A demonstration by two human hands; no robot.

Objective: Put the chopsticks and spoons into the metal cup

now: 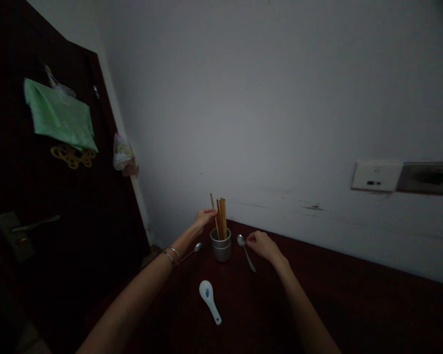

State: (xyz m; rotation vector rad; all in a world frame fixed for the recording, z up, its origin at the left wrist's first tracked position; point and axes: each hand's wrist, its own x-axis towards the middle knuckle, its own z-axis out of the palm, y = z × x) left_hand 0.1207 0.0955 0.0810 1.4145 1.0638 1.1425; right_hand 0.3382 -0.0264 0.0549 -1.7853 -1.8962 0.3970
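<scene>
Around one cup (pixel 222 250), three spoons (pixel 210 301), left hand (pixel 205 218) closed on one chopstick (pixel 212 200), right hand (pixel 263 246) (grip unclear).

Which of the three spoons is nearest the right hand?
The metal spoon right of the cup, by the right hand; the other metal spoon lies left, the white spoon in front.

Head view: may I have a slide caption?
Left hand pinches a chopstick in a grey cup; right hand beside a metal spoon.
</scene>
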